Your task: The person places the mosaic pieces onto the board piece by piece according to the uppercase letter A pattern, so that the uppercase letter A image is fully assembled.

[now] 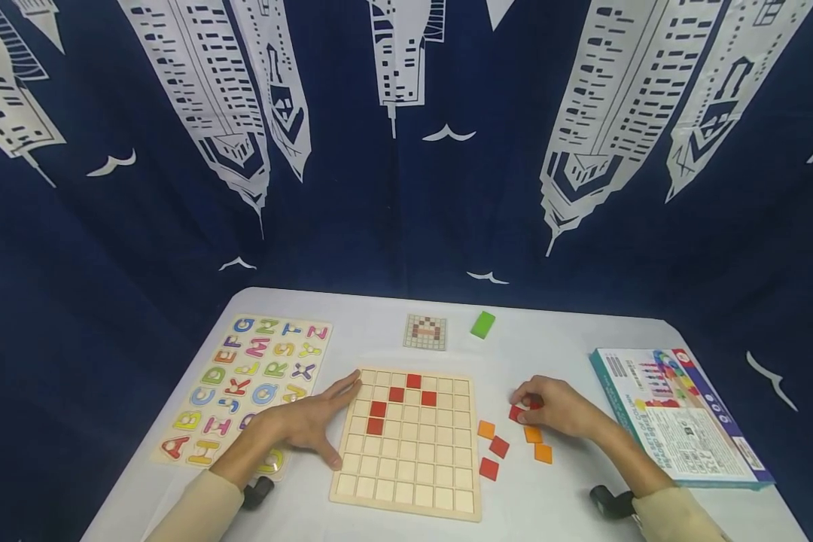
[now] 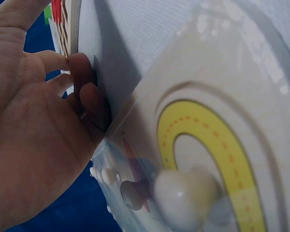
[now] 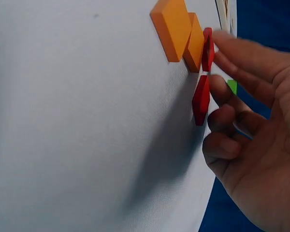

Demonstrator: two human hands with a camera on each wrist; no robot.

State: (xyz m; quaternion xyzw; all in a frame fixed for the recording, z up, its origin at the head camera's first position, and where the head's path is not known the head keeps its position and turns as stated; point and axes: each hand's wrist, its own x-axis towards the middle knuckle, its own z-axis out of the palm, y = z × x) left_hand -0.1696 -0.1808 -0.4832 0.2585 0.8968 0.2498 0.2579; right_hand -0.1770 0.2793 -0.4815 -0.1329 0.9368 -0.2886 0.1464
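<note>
A square wooden grid board [image 1: 406, 513] lies on the table with several red tiles in its upper cells. Along its left edge rests my left hand [image 1: 305, 421], fingers at the upper corner and thumb lower down, spread apart. At the board's right, my right hand [image 1: 558, 406] pinches a red square tile [image 1: 517, 413] between thumb and fingertips, low over the table. A second red tile [image 3: 201, 100] lies under that hand, beside the fingers in the right wrist view. Orange tiles [image 1: 543, 453] and other red tiles [image 1: 489, 469] are scattered between hand and board.
An alphabet knob puzzle [image 1: 206, 376] lies at the left, partly under the left forearm. Behind the board are a small pattern card [image 1: 425, 333] and a green block [image 1: 483, 324]. A flat game box [image 1: 684, 421] sits at the right, close to the right forearm.
</note>
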